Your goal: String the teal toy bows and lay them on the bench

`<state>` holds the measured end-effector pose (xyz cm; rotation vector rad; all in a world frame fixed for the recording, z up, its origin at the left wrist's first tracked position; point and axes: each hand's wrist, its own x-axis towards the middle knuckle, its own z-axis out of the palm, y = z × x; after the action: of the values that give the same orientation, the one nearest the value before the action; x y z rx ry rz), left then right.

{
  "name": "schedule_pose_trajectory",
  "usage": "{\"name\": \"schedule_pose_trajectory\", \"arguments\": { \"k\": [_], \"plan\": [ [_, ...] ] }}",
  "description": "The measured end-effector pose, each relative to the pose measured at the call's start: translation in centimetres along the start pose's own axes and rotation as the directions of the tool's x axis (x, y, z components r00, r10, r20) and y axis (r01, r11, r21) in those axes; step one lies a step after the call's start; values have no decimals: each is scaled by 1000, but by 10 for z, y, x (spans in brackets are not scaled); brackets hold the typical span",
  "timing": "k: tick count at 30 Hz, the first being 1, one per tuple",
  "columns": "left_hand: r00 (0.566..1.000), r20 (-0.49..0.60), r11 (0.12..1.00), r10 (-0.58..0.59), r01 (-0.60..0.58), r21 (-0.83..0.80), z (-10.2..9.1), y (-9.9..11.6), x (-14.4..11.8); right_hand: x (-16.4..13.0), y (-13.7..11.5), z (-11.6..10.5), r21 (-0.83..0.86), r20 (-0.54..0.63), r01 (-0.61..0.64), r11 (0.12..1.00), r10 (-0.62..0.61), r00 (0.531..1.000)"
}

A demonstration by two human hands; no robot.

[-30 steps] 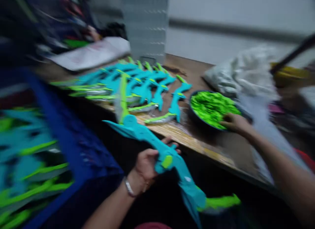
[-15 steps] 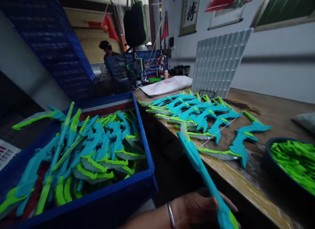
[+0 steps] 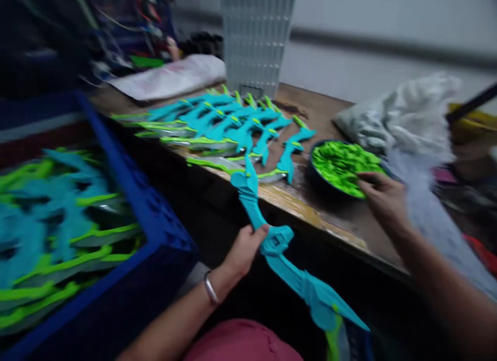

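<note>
No legible txt, labels or nos. anywhere; frame too blurred to read.

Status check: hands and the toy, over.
Left hand gripping teal toy mid-shaft, below the table edge. Right hand at bowl of green parts. Nothing between.

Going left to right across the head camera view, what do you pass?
Blue crate of toy pieces → left hand gripping a teal toy bow → dark bowl of green parts → right hand at the bowl's edge → grey plastic bag.
</note>
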<state>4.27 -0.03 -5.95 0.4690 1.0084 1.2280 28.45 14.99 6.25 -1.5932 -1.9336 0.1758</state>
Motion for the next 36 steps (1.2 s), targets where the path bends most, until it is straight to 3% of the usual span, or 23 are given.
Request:
{"name": "schedule_pose_trajectory", "arguments": {
  "k": [2,3,5,7,10,17,25,29,32,34,36],
  "plan": [
    [998,53,999,-37,36,18,2,1,1,-38,-1,-13,78,126,-25,997,15,992],
    [995,80,998,-55,54,22,4,1,1,-57,-9,-12,161,219,-9,987,-27,975],
    [987,135,996,-90,88,24,7,1,-2,-90,-31,-2,464,376,9,886,-206,904],
    [974,197,994,-112,109,26,7,1,-7,-117,-49,12,596,399,3,803,-299,867],
    [945,305,993,-116,104,55,4,-1,-12,-141,-59,25,581,401,-11,814,-275,874],
    [928,364,985,-76,12,174,1,-2,-17,-145,-48,21,517,462,-132,845,-146,875],
    [933,357,953,-44,-68,295,4,-3,-21,-153,-54,21,465,376,8,885,-206,904],
    [963,268,869,1,-134,476,5,-10,-24,-154,-56,22,426,367,38,904,-211,906],
    [975,218,847,41,-150,509,7,-14,-30,-151,-51,22,399,355,24,917,-179,918],
    [971,236,859,41,-154,487,7,-15,-34,-147,-47,21,402,462,-95,911,-113,880],
    [966,253,852,44,-169,495,6,-15,-39,-145,-44,18,382,664,-279,881,-52,746]
  ]
}}
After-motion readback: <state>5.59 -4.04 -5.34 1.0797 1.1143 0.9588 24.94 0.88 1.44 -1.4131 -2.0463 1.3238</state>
